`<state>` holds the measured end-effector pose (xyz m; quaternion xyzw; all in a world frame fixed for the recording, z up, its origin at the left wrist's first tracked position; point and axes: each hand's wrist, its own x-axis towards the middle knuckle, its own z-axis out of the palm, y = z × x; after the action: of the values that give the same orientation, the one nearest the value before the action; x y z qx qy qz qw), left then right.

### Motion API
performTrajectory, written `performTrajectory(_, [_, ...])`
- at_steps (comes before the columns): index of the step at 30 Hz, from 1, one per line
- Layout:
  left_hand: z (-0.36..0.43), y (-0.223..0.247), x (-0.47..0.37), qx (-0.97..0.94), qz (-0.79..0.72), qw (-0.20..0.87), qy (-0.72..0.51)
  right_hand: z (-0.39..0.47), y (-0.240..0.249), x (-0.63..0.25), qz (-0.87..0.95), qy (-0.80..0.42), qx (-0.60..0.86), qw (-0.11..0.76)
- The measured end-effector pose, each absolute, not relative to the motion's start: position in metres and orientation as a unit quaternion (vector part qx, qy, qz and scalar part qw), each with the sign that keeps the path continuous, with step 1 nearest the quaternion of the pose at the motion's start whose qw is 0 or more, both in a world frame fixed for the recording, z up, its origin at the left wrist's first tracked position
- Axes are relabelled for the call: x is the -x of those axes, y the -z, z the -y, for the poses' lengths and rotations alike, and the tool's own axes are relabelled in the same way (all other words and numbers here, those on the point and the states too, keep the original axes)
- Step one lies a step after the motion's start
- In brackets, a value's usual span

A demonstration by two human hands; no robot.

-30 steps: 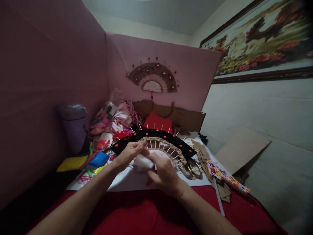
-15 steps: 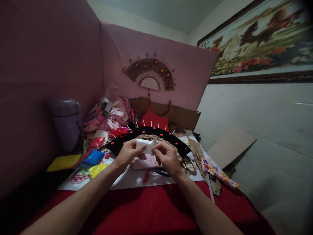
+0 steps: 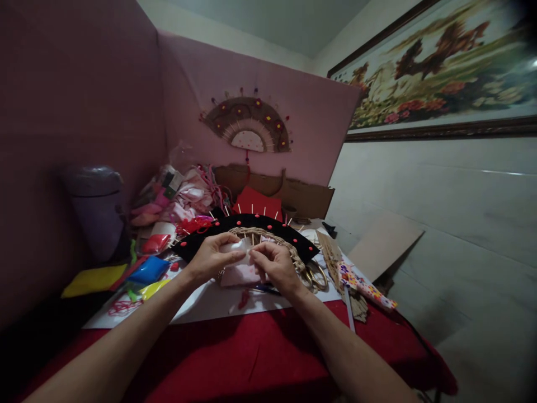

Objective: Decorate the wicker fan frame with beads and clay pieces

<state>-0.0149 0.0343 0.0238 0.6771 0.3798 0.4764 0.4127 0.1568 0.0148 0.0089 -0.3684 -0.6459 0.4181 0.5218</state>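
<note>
My left hand (image 3: pixel 212 258) holds a small white packet (image 3: pixel 238 246) between thumb and fingers; it looks like soft, partly see-through plastic. With bent fingers, my right hand (image 3: pixel 277 265) pinches at the packet's right edge. Behind both hands lies a fan-shaped black piece (image 3: pixel 289 234) with red dots and thin pale sticks jutting from its upper edge. Braided cord (image 3: pixel 293 254) curves along the inside of that fan. Below the hands is a pale pink piece (image 3: pixel 239 275), partly covered by them.
Scissors (image 3: pixel 315 276) with gold handles lie right of my right hand. Yellow (image 3: pixel 98 280) and blue packets (image 3: pixel 149 270) are at left, near a purple flask (image 3: pixel 98 215). Cardboard strips (image 3: pixel 331 254) and a floral roll (image 3: pixel 367 286) lie right. A decorated fan (image 3: pixel 251 120) hangs on the pink panel.
The white packet has turned and now shows less between my hands, looking more see-through. The whole view has shifted slightly, with the scene sitting further left.
</note>
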Motion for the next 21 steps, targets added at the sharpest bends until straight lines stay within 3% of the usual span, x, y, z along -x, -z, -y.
performTrajectory(5, [-0.0354, -0.0266, 0.0171, -0.633, -0.363, 0.468, -0.499, -0.0179, -0.0136, -0.1583, 0.572, -0.566, 0.281, 0.523])
performTrajectory(21, [-0.0307, -0.0287, 0.0170, -0.622, -0.352, 0.498, -0.491, -0.0161, -0.0134, -0.1596, 0.573, -0.588, 0.273, 0.502])
